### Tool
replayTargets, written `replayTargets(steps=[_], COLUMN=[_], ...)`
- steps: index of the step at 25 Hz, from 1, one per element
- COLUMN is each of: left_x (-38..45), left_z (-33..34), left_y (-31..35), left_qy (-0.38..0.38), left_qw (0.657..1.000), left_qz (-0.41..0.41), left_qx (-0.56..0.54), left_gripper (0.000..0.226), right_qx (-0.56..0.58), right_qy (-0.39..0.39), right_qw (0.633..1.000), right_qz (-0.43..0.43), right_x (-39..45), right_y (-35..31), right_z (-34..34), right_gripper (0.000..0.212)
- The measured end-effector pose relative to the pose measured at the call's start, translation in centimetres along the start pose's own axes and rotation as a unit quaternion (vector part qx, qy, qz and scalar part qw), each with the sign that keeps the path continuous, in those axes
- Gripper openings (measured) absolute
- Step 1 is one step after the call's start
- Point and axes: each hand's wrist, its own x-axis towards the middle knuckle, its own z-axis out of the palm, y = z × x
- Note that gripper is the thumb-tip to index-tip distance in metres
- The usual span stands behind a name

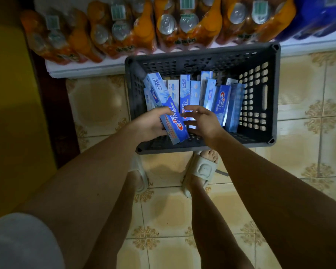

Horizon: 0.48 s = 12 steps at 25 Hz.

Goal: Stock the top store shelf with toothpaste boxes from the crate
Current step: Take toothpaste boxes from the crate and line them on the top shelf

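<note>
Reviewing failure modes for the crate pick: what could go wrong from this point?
1. The left hand holds one toothpaste box by its near end only; it sticks out tilted over the others, so it might slip from that grip or knock them on the way out.
2. The right hand reaches open-fingered into the leaning boxes; pulling one could topple its neighbours.
3. The crate sits at the sandalled feet; stepping forward could kick it.

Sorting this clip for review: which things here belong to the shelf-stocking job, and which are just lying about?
Job: dark crate; toothpaste boxes inside; left hand gripping one box; right hand reaching in.
Bystanders: orange drink can packs; blue pack; tiled floor.
</note>
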Motion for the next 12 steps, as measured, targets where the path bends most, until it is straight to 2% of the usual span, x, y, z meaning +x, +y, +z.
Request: replayTargets(steps=[3,5,8,12], left_x=[-4.8,-8.1,-13.9,-22.1], left_z=[0.1,0.3,1.4,3.3], left_y=[2.8,4.6,7.3,10.5], left_qy=[-0.083,-0.112,-0.120,-0.117], left_qw=[0.997,0.994,0.991,0.983], left_qz=[-0.003,0.010,0.048,0.105], left_qx=[-0.008,-0.010,-0.027,-0.092], left_gripper=[0.041,0.045,0.040,0.039], right_qx=[-0.039,-0.049,-0.071,-0.092], right_qy=[-0.008,-0.020,-0.052,-0.138], right_qw=[0.999,0.999,0.996,0.985], right_qz=[-0.003,-0.008,0.012,0.049], right_x=[-3.9,-6.6,-11.4,-18.2], right_y=[-3.9,-6.6,-10.6,-13.7], right_z=[0.6,1.3,3.0,5.6], right_gripper=[0.038,0.037,0.035,0.061])
